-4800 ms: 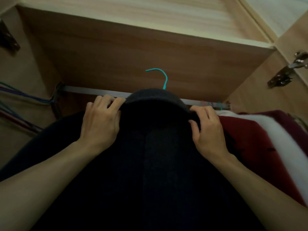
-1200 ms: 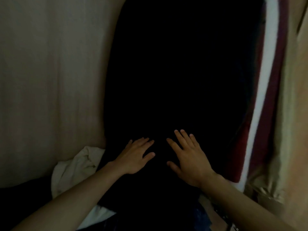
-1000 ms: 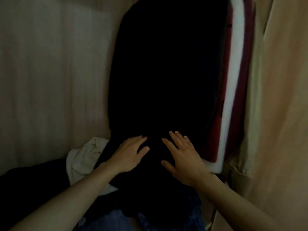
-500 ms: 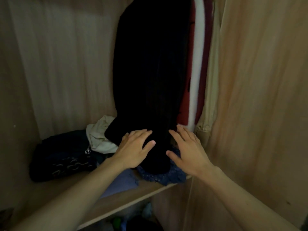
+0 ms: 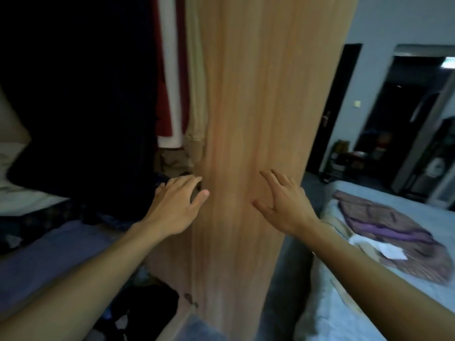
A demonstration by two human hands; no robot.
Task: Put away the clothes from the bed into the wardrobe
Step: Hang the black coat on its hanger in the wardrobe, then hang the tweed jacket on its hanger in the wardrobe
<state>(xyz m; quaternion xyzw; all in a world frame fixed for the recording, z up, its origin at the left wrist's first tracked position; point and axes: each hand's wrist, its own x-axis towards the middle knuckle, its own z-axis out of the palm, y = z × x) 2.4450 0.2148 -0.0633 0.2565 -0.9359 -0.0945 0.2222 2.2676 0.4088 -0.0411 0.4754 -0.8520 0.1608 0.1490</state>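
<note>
No brand, label or legible writing appeared on any surface. We held both hands in front of the wardrobe door panel (image 5: 258, 119), a tall flat board with a smooth light wood-grain finish of vertical orange-tan streaks. Our left hand (image 5: 176, 205) was empty, its fingers spread and slightly curled, thumb apart, at the panel's left edge; whether the fingertips touched the wood we could not tell. Our right hand (image 5: 286, 205) was likewise empty with fingers extended and splayed, in front of the panel's right portion.

Inside the wardrobe, left of the panel, hung a large black garment (image 5: 81, 94) of matte, light-absorbing fabric with no visible detail. Just beside it hung a dark red garment with a broad white vertical stripe (image 5: 170, 82), and next to that a pale beige garment (image 5: 197, 94) with a ribbed cuff at its lower end. On the shelf (image 5: 49, 254) below lay a crumpled off-white cloth (image 5: 14, 173) and dark patterned fabric, blurred.

To the right stood the bed (image 5: 357, 303), covered by a pale blue sheet. On it lay a brown and purple striped garment (image 5: 394, 237), flattened in soft folds, with a small white cloth (image 5: 384, 247) partly on top of it. Beyond the bed a dark doorway (image 5: 332, 107) stood open.
</note>
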